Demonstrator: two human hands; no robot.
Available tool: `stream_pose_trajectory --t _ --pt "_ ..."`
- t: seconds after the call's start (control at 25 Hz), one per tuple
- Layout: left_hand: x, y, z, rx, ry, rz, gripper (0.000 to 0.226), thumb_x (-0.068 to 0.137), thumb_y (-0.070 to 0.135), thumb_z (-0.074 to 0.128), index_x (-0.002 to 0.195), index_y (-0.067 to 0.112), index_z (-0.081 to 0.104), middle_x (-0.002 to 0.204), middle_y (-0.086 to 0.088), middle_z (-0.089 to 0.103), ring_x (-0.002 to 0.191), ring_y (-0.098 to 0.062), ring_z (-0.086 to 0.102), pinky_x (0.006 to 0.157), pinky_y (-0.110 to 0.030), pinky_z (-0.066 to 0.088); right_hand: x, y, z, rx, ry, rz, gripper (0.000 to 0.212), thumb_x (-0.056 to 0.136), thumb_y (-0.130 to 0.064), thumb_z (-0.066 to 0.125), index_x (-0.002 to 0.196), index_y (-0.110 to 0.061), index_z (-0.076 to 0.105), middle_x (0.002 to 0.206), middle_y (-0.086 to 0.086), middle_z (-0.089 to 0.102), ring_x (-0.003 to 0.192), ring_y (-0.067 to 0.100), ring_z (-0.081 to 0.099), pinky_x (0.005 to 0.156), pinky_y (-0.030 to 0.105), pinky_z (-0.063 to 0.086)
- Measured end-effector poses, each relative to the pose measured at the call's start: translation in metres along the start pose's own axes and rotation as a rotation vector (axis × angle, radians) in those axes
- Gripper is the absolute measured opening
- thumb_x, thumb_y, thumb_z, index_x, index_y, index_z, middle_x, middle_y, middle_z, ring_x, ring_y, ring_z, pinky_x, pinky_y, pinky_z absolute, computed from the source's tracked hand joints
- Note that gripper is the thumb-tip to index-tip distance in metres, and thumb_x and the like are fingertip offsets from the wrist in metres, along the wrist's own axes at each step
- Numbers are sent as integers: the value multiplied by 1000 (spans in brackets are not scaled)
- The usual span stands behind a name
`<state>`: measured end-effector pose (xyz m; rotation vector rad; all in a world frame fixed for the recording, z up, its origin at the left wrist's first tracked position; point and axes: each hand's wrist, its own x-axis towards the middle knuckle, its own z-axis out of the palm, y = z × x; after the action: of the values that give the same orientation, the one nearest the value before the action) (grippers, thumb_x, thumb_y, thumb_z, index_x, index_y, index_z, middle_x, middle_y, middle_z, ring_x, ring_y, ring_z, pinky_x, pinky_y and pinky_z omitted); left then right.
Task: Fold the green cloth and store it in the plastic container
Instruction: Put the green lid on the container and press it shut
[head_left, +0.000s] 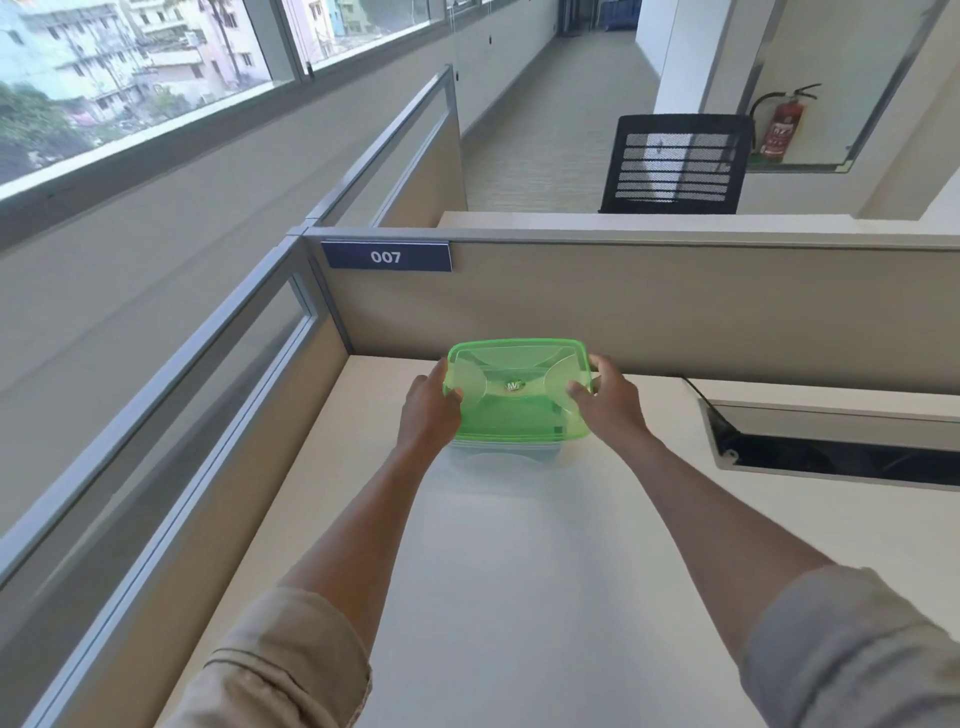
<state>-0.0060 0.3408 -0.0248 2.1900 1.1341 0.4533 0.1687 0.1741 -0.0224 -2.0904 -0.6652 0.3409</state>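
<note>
White cubicle desk (498, 597), bare and broad in front of the forearms, bounded by beige partitions (675, 306) at the far and left edges. Open cable tray (841, 441) cut into the desktop at right. Mesh-backed office chair (675, 163) and red fire extinguisher (779, 127) beyond the far partition. Blue plate (385, 256) marked "007" on the partition top. Plastic container (506, 447) near the desk's far edge, translucent green lid (517, 387) on top with a small round logo, unreadable. Green cloth (511, 415) apparently inside, dimly seen through the lid. Left hand (428, 410) and right hand (608, 400) gripping the lid's short sides, fingers curled over the rim.
</note>
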Motion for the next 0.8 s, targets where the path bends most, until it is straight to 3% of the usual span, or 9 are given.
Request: stream_pose_trajectory --t 0.16,0.4,0.8 --pt "4 -17 5 78 -11 -29 49 97 17 44 146 17 36 125 -19 52 113 -39 54 88 -39 43 9 -5 28 -139 -12 28 53 89 -29 63 137 -14 47 126 14 60 118 33 53 94 39 43" --pt "12 -22 12 92 18 -41 44 99 20 42 144 17 38 124 -19 49 108 -40 55 86 -41 44 10 -1 46 -253 -44 102 50 92 -30 58 135 -9 43 126 19 53 119 36 50 93 40 42" --pt "16 -24 23 234 58 -3 48 100 27 41 145 12 34 123 -17 49 111 -36 50 84 -46 45 8 10 57 -404 -52 -12 53 97 -26 49 145 -13 29 120 22 49 109 42 53 87 45 45"
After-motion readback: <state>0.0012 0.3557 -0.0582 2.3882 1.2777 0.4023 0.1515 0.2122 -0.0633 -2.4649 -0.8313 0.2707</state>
